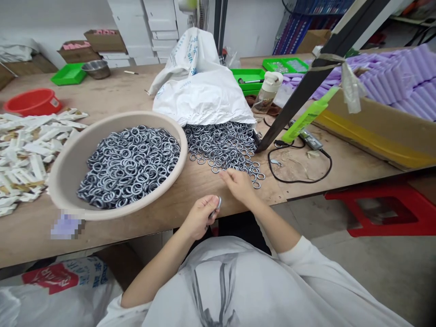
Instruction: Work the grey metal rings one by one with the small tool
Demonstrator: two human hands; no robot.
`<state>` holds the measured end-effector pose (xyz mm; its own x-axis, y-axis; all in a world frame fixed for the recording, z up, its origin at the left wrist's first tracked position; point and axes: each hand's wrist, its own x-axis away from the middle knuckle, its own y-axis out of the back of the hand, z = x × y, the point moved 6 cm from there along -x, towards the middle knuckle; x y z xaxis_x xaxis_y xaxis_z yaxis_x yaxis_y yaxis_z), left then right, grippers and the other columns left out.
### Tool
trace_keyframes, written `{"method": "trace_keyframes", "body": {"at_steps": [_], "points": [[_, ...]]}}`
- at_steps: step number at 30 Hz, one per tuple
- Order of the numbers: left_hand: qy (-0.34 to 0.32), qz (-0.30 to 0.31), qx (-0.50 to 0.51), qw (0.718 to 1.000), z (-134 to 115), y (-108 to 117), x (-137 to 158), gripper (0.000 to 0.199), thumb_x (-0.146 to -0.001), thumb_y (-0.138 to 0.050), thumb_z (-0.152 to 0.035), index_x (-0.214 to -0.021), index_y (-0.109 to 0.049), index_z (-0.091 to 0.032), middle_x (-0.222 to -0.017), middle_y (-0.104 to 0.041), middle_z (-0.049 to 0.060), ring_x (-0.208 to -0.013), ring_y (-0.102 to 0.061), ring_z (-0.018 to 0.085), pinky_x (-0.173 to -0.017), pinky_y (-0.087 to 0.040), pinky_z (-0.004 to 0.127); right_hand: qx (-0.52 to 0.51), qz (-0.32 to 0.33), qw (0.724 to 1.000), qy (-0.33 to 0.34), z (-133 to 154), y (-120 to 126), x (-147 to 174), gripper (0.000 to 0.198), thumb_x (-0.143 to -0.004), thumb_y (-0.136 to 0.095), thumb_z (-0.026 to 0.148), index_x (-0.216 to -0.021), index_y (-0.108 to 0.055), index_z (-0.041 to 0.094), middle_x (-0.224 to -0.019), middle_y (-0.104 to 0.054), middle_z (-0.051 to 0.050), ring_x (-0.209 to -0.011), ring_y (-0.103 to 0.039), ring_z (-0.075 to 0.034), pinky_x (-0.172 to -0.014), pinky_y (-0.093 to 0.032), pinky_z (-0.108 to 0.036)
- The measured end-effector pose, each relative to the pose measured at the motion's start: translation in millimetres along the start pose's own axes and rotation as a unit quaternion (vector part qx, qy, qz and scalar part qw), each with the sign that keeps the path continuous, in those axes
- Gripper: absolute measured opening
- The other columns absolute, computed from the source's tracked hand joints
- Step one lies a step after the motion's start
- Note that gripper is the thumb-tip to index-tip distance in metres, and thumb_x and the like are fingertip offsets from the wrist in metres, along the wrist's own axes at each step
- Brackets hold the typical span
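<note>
In the head view, loose rings lay just beyond the right hand, outstretched at their near edge, its grip unclear; the left hand, closer to the body, curled around at least one ring

Head-worn view, facing forward and down, near the workbench
</note>
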<state>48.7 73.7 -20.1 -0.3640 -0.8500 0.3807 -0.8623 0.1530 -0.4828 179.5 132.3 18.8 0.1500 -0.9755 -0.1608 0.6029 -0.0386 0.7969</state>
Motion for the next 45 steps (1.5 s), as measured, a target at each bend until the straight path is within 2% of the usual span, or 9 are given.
{"method": "trace_keyframes", "body": {"at_steps": [5,9,13,18,22,27,31,36,45], "points": [[-0.035,-0.058,0.019,0.998,-7.3,20.1,1.2,0.048,-0.065,-0.082,-0.054,-0.074,-0.058,-0.013,-0.054,-0.053,-0.003,-0.038,-0.028,0.001,-0.036,-0.015,0.013,0.190,0.043,0.981,-0.005,1.9,-13.4,-35.9,0.031,-0.096,-0.053,0.049,-0.101,-0.066,0.021,-0.104,-0.069,-0.009,-0.087,-0.064,-0.023,-0.065,-0.035,-0.028],[-0.061,-0.069,0.021,0.996,-21.9,34.4,-3.0,0.043,-0.069,-0.080,-0.042,-0.097,-0.067,-0.013,-0.060,-0.062,0.000,-0.038,-0.031,0.001,-0.036,-0.017,0.013,0.219,0.069,0.973,-0.016,3.1,-24.0,-44.4,0.020,-0.098,-0.050,0.029,-0.102,-0.066,0.019,-0.109,-0.066,-0.011,-0.091,-0.064,-0.024,-0.067,-0.038,-0.030],[-0.040,-0.080,0.037,0.995,-22.4,39.7,-7.4,0.042,-0.065,-0.081,-0.043,-0.087,-0.064,-0.012,-0.061,-0.062,0.000,-0.036,-0.033,0.001,-0.035,-0.017,0.013,0.007,0.090,0.995,0.038,8.9,-13.5,-29.8,0.021,-0.098,-0.049,0.029,-0.088,-0.063,0.018,-0.091,-0.064,-0.006,-0.082,-0.060,-0.020,-0.070,-0.040,-0.028],[0.064,0.011,0.038,0.997,-8.4,14.1,-10.6,0.052,-0.070,-0.074,-0.061,-0.079,-0.058,-0.012,-0.057,-0.057,-0.001,-0.035,-0.032,0.000,-0.034,-0.015,0.013,-0.183,0.179,0.944,0.208,33.2,10.3,0.9,0.024,-0.099,-0.049,0.028,-0.081,-0.061,0.018,-0.080,-0.060,-0.001,-0.079,-0.054,-0.015,-0.075,-0.039,-0.027],[0.059,0.043,0.060,0.996,-7.6,-7.1,-7.0,0.042,-0.073,-0.075,-0.050,-0.075,-0.053,-0.014,-0.056,-0.050,-0.005,-0.035,-0.029,0.000,-0.035,-0.016,0.013,-0.198,0.130,0.946,0.219,37.5,16.4,7.5,0.016,-0.095,-0.056,0.030,-0.087,-0.063,0.018,-0.083,-0.061,-0.002,-0.078,-0.053,-0.015,-0.073,-0.038,-0.027],[-0.072,-0.037,0.048,0.996,-19.5,-10.3,-3.3,0.041,-0.071,-0.077,-0.048,-0.074,-0.053,-0.016,-0.058,-0.049,-0.005,-0.042,-0.034,0.002,-0.036,-0.022,0.012,-0.295,0.040,0.950,0.097,28.6,4.8,7.4,0.021,-0.088,-0.063,0.040,-0.091,-0.061,0.019,-0.079,-0.061,0.000,-0.071,-0.054,-0.015,-0.067,-0.040,-0.026],[-0.099,-0.079,0.053,0.990,-21.9,-6.1,-2.5,0.043,-0.070,-0.077,-0.050,-0.071,-0.052,-0.016,-0.059,-0.047,-0.005,-0.044,-0.033,0.003,-0.036,-0.023,0.013,-0.210,-0.025,0.973,0.089,27.0,9.1,16.5,0.026,-0.095,-0.051,0.043,-0.087,-0.060,0.019,-0.074,-0.058,0.000,-0.068,-0.052,-0.014,-0.064,-0.037,-0.026],[-0.115,-0.110,0.075,0.984,-22.5,-4.1,-3.6,0.043,-0.068,-0.079,-0.048,-0.070,-0.049,-0.017,-0.056,-0.041,-0.008,-0.042,-0.029,0.003,-0.034,-0.025,0.014,-0.059,-0.012,0.980,0.189,43.0,10.9,35.2,0.039,-0.099,-0.045,0.047,-0.073,-0.054,0.019,-0.069,-0.054,-0.001,-0.064,-0.046,-0.014,-0.061,-0.028,-0.028],[-0.095,-0.063,0.064,0.991,-18.9,-10.2,0.2,0.045,-0.067,-0.081,-0.050,-0.071,-0.050,-0.017,-0.059,-0.044,-0.005,-0.047,-0.034,0.005,-0.035,-0.023,0.013,-0.079,0.011,0.985,0.151,30.9,4.3,25.3,0.046,-0.100,-0.038,0.051,-0.065,-0.044,0.021,-0.062,-0.047,0.002,-0.059,-0.041,-0.013,-0.058,-0.025,-0.028]]}}
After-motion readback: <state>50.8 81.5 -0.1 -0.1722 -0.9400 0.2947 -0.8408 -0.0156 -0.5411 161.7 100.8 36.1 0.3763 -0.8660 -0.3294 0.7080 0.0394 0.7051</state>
